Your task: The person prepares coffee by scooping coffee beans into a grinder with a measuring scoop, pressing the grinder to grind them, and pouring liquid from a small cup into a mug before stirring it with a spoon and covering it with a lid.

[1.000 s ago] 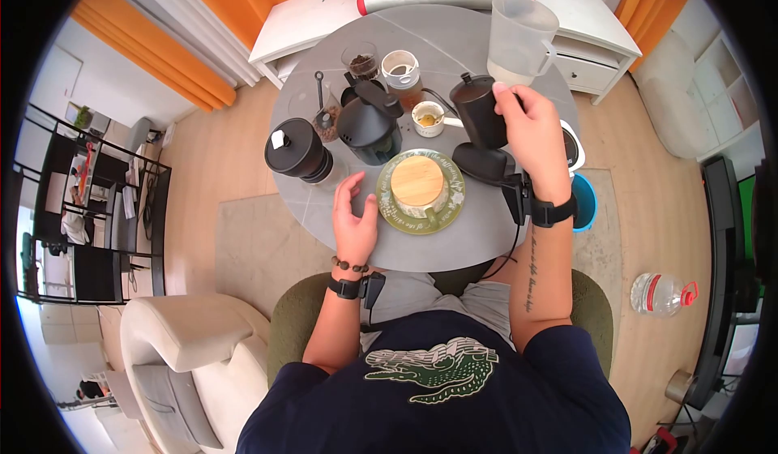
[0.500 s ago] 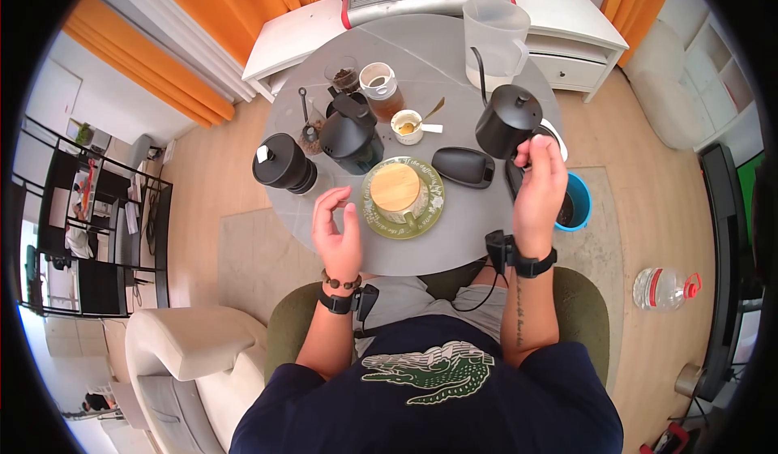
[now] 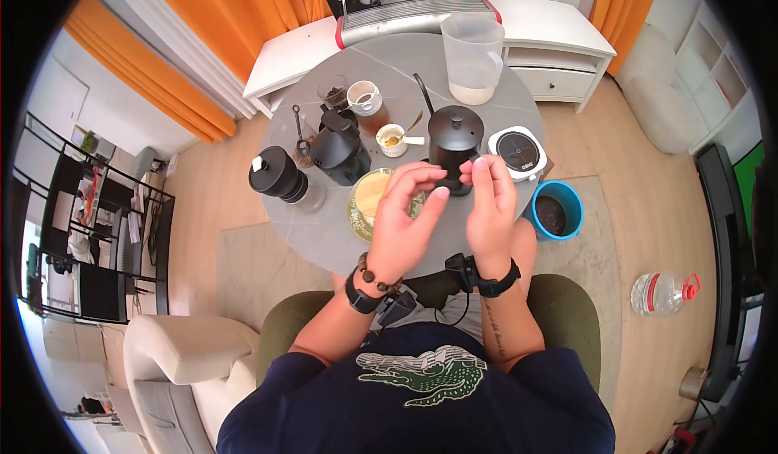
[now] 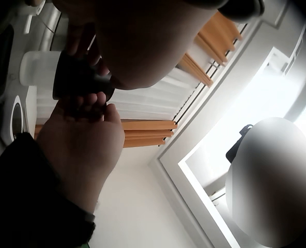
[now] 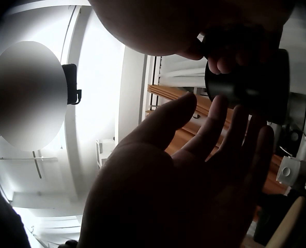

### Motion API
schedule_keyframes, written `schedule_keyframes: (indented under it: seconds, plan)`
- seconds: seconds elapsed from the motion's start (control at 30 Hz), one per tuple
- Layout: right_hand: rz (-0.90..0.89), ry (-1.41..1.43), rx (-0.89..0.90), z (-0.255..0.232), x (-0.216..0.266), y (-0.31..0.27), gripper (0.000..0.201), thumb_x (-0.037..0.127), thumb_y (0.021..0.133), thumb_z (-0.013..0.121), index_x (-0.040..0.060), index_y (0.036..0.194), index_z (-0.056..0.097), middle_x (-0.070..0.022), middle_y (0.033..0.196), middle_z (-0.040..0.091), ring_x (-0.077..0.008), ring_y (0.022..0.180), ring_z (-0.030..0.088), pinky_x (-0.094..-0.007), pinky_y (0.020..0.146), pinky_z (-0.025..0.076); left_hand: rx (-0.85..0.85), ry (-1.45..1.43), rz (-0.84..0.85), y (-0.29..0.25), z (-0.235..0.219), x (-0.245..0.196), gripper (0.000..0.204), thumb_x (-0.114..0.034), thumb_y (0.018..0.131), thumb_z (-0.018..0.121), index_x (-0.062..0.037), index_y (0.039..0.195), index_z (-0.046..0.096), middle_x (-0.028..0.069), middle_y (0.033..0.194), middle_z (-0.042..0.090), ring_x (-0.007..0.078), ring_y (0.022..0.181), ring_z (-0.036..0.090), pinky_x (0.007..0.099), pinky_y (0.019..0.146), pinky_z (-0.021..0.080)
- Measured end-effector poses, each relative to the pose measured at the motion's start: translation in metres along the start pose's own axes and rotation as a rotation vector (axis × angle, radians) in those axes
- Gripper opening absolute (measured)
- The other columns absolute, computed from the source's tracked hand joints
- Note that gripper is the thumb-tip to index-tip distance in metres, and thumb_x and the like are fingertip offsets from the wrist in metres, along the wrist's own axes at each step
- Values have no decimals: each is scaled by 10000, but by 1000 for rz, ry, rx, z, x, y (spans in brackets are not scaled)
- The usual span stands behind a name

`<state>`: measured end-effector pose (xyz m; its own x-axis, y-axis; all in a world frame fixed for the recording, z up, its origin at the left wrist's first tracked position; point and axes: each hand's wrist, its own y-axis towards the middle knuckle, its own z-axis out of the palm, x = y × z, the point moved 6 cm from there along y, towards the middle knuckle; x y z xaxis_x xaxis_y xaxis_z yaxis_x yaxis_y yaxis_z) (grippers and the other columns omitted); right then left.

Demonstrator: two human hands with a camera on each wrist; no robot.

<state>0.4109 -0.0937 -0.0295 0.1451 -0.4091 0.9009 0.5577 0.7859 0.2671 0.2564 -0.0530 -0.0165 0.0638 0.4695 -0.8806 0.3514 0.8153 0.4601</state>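
Note:
In the head view, a black gooseneck kettle (image 3: 455,128) is held off the tabletop, its spout toward the back left. My right hand (image 3: 491,215) grips its handle with curled fingers, which the left wrist view also shows. My left hand (image 3: 405,220) is beside it, fingers loosely bent and spread. In the right wrist view its fingertips come right up to the kettle's dark wall (image 5: 246,85). Partly behind the left hand, a cup with a wooden lid (image 3: 371,194) stands on a green plate (image 3: 354,220). A dark object on the table is mostly hidden below the kettle.
Left on the round grey table (image 3: 320,235) are a black hand grinder (image 3: 274,169) and black jug (image 3: 339,150). Farther back stand a glass server (image 3: 370,112), small white cup (image 3: 392,143) and plastic pitcher (image 3: 472,61). Right are a white scale (image 3: 519,154) and, on the floor, a blue bucket (image 3: 579,219).
The right hand has brought the kettle from the table's right side toward the middle. My left hand has moved right from beside the plate to the kettle. The head view has shifted slightly.

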Motion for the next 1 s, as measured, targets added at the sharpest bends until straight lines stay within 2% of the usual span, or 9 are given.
schedule_keyframes:
  seconds: [0.03,0.1,0.17,0.3,0.37,0.57,0.7,0.93,1.0]
  plan:
    - [20,9,-4,1,0,-2,265,216,1223,573,0,1106,673,-16,1050,710,-89,962,615,-264,894,523,-1,1,0,0,8,-1,280,-26,1047,771,18,1317,711,127,1361,684,207,1207,718,355,1059,588]
    - [36,51,-25,-1,-4,-5,257,199,1217,567,-12,1110,667,-36,1042,711,-95,955,620,-279,868,530,-3,-251,-100,1,24,1,235,-40,1080,756,26,1299,704,116,1335,688,188,1186,730,344,1059,590]
    - [-35,-124,47,-7,-14,-5,213,166,1187,595,-23,1127,674,-77,1006,698,-150,932,647,-321,843,549,-23,-277,-118,2,28,12,210,-59,1103,745,33,1287,700,93,1318,689,169,1154,740,332,1047,594]
    - [-137,-325,30,-3,-1,-2,138,98,1126,652,-37,1129,683,-134,1001,685,-244,905,675,-369,822,559,-21,-387,-277,7,30,21,239,-116,1128,742,23,1316,694,61,1272,728,128,1148,717,314,1032,581]
    - [-434,-449,36,4,23,-2,97,33,1075,693,-50,1124,698,-165,1045,685,-324,913,689,-394,829,563,-13,-418,-323,9,31,23,251,-147,1150,725,8,1344,696,46,1242,769,103,1143,702,301,1034,565]
    - [-476,-500,139,13,26,-11,120,-18,1042,709,-53,1155,733,-172,1122,701,-343,980,723,-404,839,580,-45,-405,-269,21,27,17,219,-177,1155,718,13,1250,775,50,1234,789,105,1108,709,286,983,566]
    - [-485,-441,154,19,23,-14,188,-34,1007,744,-47,1194,755,-183,1157,732,-344,999,753,-403,859,602,-73,-486,-343,20,19,20,247,-190,1167,692,34,1204,789,37,1221,767,105,1070,694,293,947,556]
    - [-440,-429,171,9,33,-16,173,-15,980,784,-32,1152,775,-180,1117,792,-335,1037,796,-401,894,621,-77,-309,-191,22,9,7,247,-192,1182,660,21,1131,773,-1,1173,698,104,1067,655,285,967,529]
    - [-380,-377,105,-1,36,-14,220,0,963,812,-18,1177,765,-158,1043,789,-298,941,773,-391,831,611,-104,-263,-126,22,1,6,257,-199,1190,644,15,1111,764,-1,1148,700,104,1064,654,285,976,527]
